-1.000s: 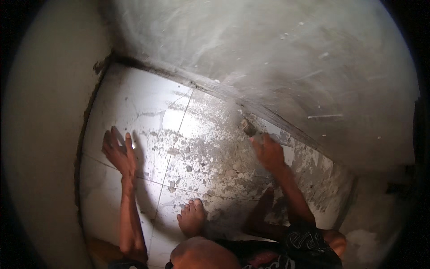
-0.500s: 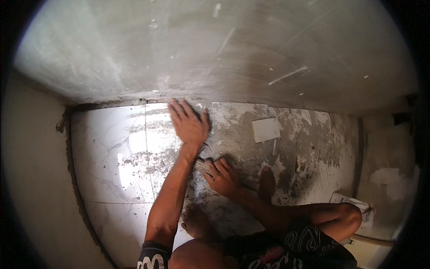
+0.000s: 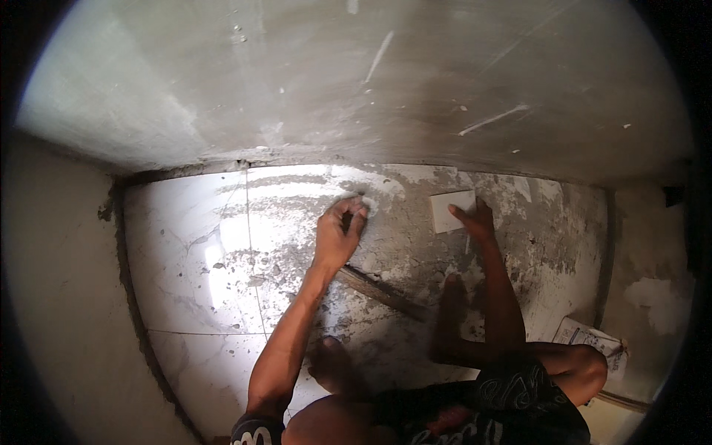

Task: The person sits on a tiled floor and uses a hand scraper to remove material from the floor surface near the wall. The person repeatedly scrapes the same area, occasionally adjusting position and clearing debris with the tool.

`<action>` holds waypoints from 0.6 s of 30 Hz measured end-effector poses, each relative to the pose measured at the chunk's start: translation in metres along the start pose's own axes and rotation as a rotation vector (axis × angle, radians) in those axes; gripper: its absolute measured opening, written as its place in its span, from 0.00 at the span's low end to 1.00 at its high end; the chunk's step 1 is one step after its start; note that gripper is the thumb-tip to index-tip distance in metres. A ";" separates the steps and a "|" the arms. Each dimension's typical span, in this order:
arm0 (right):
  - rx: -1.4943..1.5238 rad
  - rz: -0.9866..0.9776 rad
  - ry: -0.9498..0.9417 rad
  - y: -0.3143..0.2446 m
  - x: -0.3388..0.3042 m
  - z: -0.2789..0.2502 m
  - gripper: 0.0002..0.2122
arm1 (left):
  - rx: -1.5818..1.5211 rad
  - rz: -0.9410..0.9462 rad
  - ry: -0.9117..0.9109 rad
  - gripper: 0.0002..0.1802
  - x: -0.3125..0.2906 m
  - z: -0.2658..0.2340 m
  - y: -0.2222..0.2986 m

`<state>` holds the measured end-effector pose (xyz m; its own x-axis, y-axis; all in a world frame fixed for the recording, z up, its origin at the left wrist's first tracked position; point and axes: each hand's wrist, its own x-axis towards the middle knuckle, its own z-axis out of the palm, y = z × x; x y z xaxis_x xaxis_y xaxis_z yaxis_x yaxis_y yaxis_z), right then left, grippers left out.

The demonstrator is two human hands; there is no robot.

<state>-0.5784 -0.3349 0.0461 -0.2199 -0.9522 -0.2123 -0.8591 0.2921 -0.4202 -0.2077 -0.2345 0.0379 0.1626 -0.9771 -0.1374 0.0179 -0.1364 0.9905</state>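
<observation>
Left hand (image 3: 340,233) low over the dusty floor (image 3: 185,259), near the foot of the grey wall (image 3: 334,89); fingers curled, grip narrow, thumb and fingertips close together, can't tell if they meet or pinch anything. Right hand (image 3: 476,221) at the white rectangular piece (image 3: 445,213): thumb on its face, fingers by its right edge, can't tell if the grip is closed on it. Piece sits right of the left hand, on the grey-smeared part of the floor, a bit out from the wall. Long brown tool (image 3: 382,291) slants from by the left wrist toward the right foot (image 3: 451,297), far end blurred. Left foot (image 3: 330,360) in shadow below. Crumbly debris (image 3: 256,280) left of the left forearm. Whitish packet (image 3: 589,340) at lower right, beside the bent knee (image 3: 586,367)
</observation>
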 end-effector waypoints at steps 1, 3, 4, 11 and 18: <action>0.141 0.051 -0.101 -0.008 0.000 0.002 0.37 | -0.004 0.005 0.020 0.18 -0.001 -0.002 0.001; 0.377 0.103 -0.142 -0.014 -0.012 -0.004 0.31 | 0.184 0.024 0.068 0.18 -0.003 -0.005 0.005; 0.456 0.146 -0.158 -0.013 -0.018 -0.008 0.29 | 0.346 0.085 0.133 0.19 -0.003 -0.008 0.007; 0.932 0.161 0.094 -0.052 -0.063 -0.031 0.20 | 1.077 -0.088 0.445 0.45 0.054 -0.006 -0.010; 1.342 -0.062 -0.014 -0.071 -0.082 -0.051 0.19 | 0.664 0.368 -0.512 0.29 0.021 0.058 -0.015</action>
<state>-0.5228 -0.2819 0.1384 -0.1855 -0.9683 -0.1672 0.2484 0.1185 -0.9614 -0.2621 -0.2626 0.0203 -0.4142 -0.9091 0.0441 -0.5449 0.2865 0.7880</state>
